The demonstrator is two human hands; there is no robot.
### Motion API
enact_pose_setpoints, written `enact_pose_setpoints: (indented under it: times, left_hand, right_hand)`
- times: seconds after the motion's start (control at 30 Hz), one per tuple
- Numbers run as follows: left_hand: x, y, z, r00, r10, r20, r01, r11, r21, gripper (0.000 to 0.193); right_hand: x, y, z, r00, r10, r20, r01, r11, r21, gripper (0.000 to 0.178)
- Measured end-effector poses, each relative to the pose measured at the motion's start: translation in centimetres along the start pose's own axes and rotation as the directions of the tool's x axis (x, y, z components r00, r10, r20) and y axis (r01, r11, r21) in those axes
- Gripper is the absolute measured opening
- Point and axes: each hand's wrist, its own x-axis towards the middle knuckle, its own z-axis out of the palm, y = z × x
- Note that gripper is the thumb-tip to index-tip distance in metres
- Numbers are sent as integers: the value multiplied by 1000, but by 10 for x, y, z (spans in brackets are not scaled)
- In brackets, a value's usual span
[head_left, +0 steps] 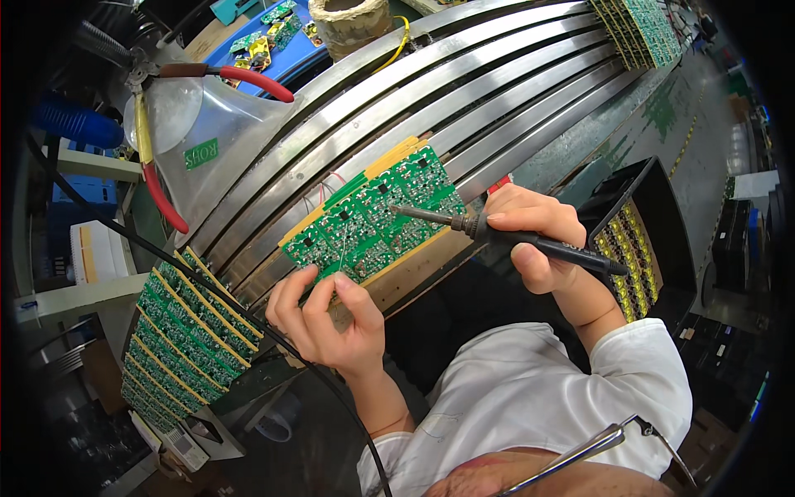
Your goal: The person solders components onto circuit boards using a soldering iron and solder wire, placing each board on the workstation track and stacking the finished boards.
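A green circuit board panel [373, 214] with yellowish edge strips lies at a slant across metal rails in front of me. In my right hand [538, 236] is a black-handled soldering iron [464, 224], its grey tip over the upper middle of the panel. At the near left edge of the panel is my left hand [331, 319]. Its thumb and index finger pinch a thin silvery wire, seemingly solder wire [344, 248], which rises over the board. Whether the iron's tip touches the board I cannot tell.
Stacked green panels [190, 331] stand at the left; more panels [642, 33] sit far right. A black bin [675, 215] with yellow-and-black parts is right of me. Red-handled pliers [161, 74] hang upper left near a blue tray [298, 54]. A black cable [248, 319] crosses the left.
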Motion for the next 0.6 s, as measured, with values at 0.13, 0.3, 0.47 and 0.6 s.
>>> enact_pose_setpoints:
  times: [0.13,0.3,0.47,0.6]
  left_hand:
    - [-4,0,-4,999,-41,8,41,998,-38,14]
    - [-10,1,-7,1000,-16,-26,14,996,-90,14]
    - [-19,1,-10,1000,6,-17,-8,996,-84,14]
    - [-23,3,-14,1000,8,-1,-8,994,-109,14]
  right_hand:
    - [3,1,7,998,-20,60,19,1000,18,28]
    - [3,0,10,992,0,125,12,996,-88,29]
    - [-1,3,18,996,30,79,-30,1000,-5,30]
    - [6,4,20,995,6,98,-3,1000,-31,31]
